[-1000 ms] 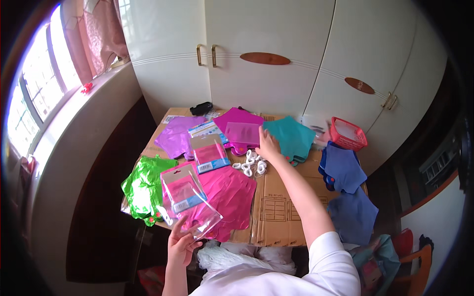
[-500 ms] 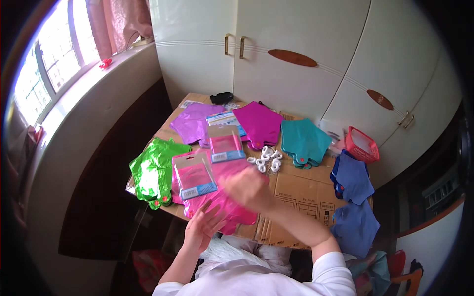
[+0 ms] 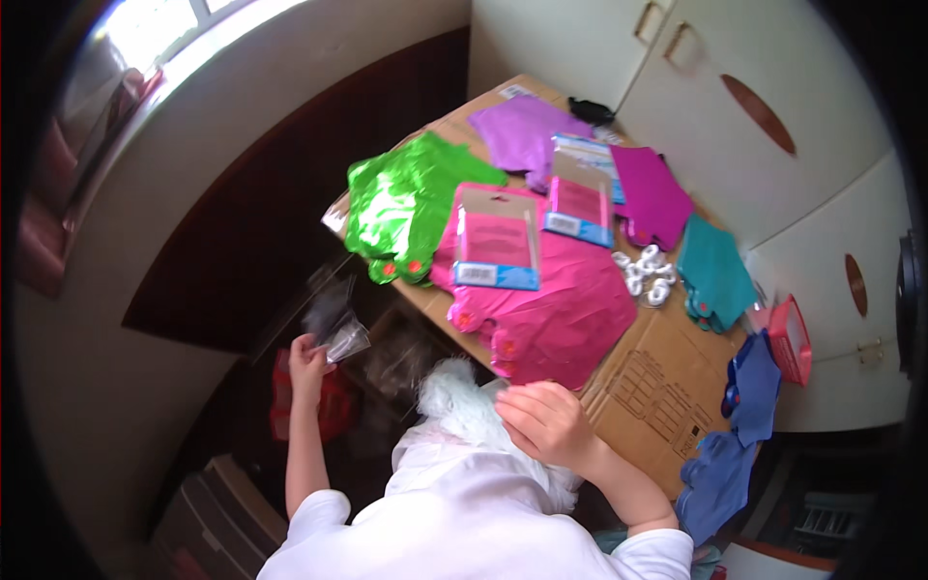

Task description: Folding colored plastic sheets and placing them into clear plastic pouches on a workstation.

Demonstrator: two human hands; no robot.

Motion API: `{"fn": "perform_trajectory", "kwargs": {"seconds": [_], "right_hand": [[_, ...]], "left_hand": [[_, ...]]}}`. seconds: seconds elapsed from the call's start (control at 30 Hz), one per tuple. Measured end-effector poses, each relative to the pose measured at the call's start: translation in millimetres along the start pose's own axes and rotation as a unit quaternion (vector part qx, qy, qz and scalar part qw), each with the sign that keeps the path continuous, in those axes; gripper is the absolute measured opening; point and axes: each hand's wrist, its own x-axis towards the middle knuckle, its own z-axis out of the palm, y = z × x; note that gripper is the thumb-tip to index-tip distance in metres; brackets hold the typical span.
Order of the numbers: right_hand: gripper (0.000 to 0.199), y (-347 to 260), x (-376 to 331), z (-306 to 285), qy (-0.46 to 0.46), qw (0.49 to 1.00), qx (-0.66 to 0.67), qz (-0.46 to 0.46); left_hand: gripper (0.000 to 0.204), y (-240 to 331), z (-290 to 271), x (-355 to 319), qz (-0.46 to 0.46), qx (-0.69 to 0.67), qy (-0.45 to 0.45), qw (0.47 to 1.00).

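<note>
Two hands are working low in frame: your right hand (image 3: 546, 423) is lying loosely curled, holding nothing, at the cardboard's (image 3: 657, 387) near edge, while your left hand (image 3: 307, 362) is pinching a clear wrapper (image 3: 340, 333) left of it. Farther up, a pink-and-blue carded packet (image 3: 498, 239) is lying on magenta foil (image 3: 551, 309).

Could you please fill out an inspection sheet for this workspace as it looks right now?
Surface: flattened cardboard covering a table.
Job's things: clear plastic wrapper held out past the table's left edge; white fluffy bundle at the near edge.
Clutter: green, pink, purple, magenta, teal and blue foil balloons; two packets; white clips; red basket.
Grippers: left hand grips the wrapper; right hand rests on the bundle.
Cables: nothing seen.
Surroundings: white cupboards, a window.
</note>
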Motion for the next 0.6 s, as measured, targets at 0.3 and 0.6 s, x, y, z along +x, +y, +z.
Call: {"fn": "perform_trajectory", "kwargs": {"seconds": [0.3, 0.6], "right_hand": [[0.026, -46.7, -70.7, 54.6, -0.126, 0.955, 0.173, 0.206], [0.024, -42.8, -69.7, 77.1, -0.119, 0.936, 0.153, 0.294]], "left_hand": [[0.049, -188.0, 63.0, 15.8, 0.066, 0.646, -0.196, 0.734], [0.042, -368.7, 66.9, 66.2, -0.060, 0.673, -0.428, 0.601]]}}
